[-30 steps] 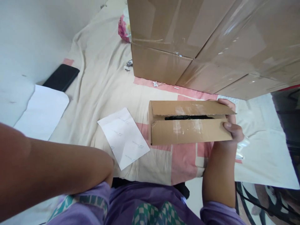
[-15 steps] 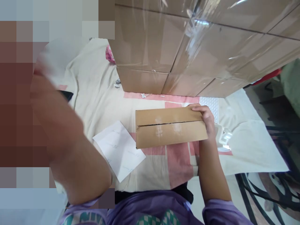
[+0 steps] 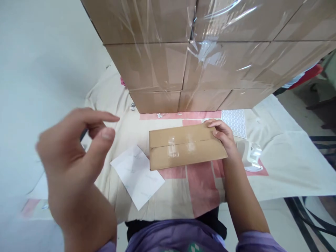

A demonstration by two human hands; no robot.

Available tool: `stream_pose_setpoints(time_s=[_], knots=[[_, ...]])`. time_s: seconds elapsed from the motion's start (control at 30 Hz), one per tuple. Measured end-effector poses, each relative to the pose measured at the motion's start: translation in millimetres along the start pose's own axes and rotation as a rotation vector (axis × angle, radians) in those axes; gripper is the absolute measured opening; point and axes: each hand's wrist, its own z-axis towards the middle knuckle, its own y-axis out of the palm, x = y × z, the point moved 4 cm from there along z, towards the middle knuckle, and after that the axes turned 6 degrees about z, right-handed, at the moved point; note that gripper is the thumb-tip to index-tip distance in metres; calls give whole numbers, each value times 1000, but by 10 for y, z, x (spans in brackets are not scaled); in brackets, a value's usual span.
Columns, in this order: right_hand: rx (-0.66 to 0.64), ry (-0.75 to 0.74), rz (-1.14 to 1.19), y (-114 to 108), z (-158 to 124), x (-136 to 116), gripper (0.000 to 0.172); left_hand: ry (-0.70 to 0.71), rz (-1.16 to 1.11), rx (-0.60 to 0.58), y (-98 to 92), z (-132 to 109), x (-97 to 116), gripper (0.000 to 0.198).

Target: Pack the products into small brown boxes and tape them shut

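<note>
A small flat cardboard box (image 3: pixel 183 150) is tilted up above the cloth, two short strips of clear tape crossing its centre seam. My right hand (image 3: pixel 223 134) grips its right end, thumb on the front face and fingers over the top edge. Off to the left, my left hand (image 3: pixel 76 150) is raised near the camera. Its index finger and thumb point right with a gap between their tips, the other fingers are curled, and I see nothing held. Below and left of the box lies a white sheet of paper (image 3: pixel 138 182) with faint print.
Behind the box rises a tall stack of cardboard boxes (image 3: pixel 154 70) under clear wrap. A patterned sheet (image 3: pixel 233 122) and a white translucent plastic object (image 3: pixel 249 157) lie on the right. Paper scraps (image 3: pixel 160 115) sit by the stack. A pale wall (image 3: pixel 39 70) stands left.
My left hand has come back down from the upper left, nearer to the box. The box's taped face has turned more toward me, still in my right hand. The view has shifted.
</note>
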Motion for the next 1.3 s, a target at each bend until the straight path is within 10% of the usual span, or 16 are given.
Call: stream_pose_setpoints(time_s=[0.1,0.23,0.37,0.43,0.53,0.6,0.8,1.0,1.3], knots=[[-34,-1,10,0,3,4,10,36,142,-303,343,-413,-501,36],[-61,-19,21,19,6,-12,9,-252,383,-489,770,-1051,-1302,80],[-69,-21,32,33,2,-1,10,-502,351,-581,606,-1102,-1578,44],[-60,-11,31,33,-5,10,10,-513,409,-357,305,-839,-1518,38],[-49,-2,31,36,-12,11,9,-348,481,339,-163,-502,-1276,24],[-49,-2,30,40,-14,4,9,-153,392,486,-176,-455,-1141,11],[-34,-17,8,40,-9,8,10,102,148,-255,677,-786,-1169,20],[-21,-38,-4,34,1,27,11,20,195,-828,1003,-873,-1294,47],[-15,-34,-18,36,-7,26,11,70,452,-793,1809,-180,-1298,62]])
